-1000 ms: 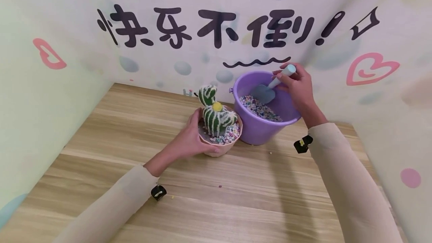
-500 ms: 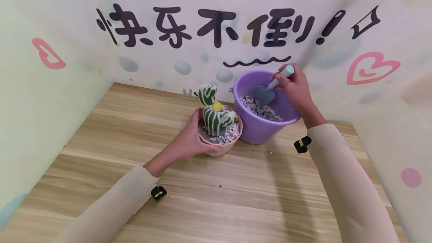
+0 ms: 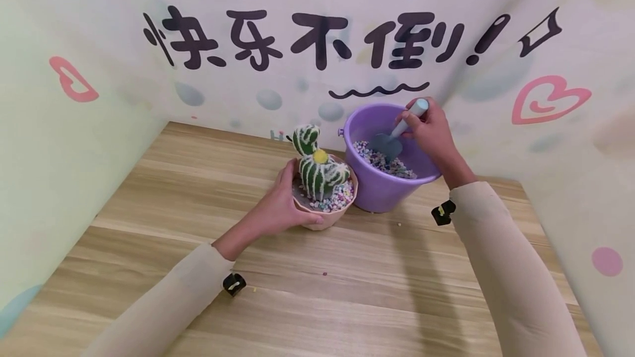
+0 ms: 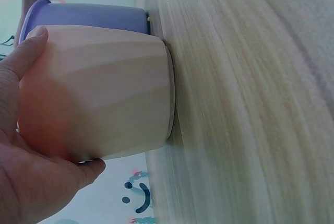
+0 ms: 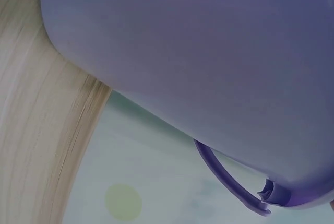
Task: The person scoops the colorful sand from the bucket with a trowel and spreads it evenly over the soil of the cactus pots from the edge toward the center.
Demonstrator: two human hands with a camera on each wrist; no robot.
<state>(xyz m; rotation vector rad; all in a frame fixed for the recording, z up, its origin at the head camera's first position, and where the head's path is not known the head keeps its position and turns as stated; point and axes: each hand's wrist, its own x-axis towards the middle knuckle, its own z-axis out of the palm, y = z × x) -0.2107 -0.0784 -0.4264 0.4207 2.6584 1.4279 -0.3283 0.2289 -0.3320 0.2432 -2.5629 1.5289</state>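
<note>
My left hand (image 3: 278,205) grips a pale pink flowerpot (image 4: 99,88) by its near left side, thumb along the front and fingers round the back. In the pot stands a green cactus (image 3: 317,175) with white fuzz and a yellow pompom, and colourful pebbles (image 3: 339,196) cover part of the grey surface around it. With my right hand (image 3: 434,131) I hold a small shovel (image 3: 409,117) by its light blue handle. Its grey-blue blade dips into multicoloured pebbles (image 3: 367,153) inside the purple bucket (image 3: 384,191), which stands right beside the pot.
Both containers stand on a wood-grain table (image 3: 297,296), near its back edge. A patterned cloth wall (image 3: 297,81) with lettering rises just behind. A few stray pebbles lie on the tabletop. The bucket's purple handle (image 5: 227,179) hangs at its side in the right wrist view.
My right hand has shifted slightly left and down, and the shovel's blade has moved deeper into the bucket's pebbles. My left hand and the flowerpot have stayed put.
</note>
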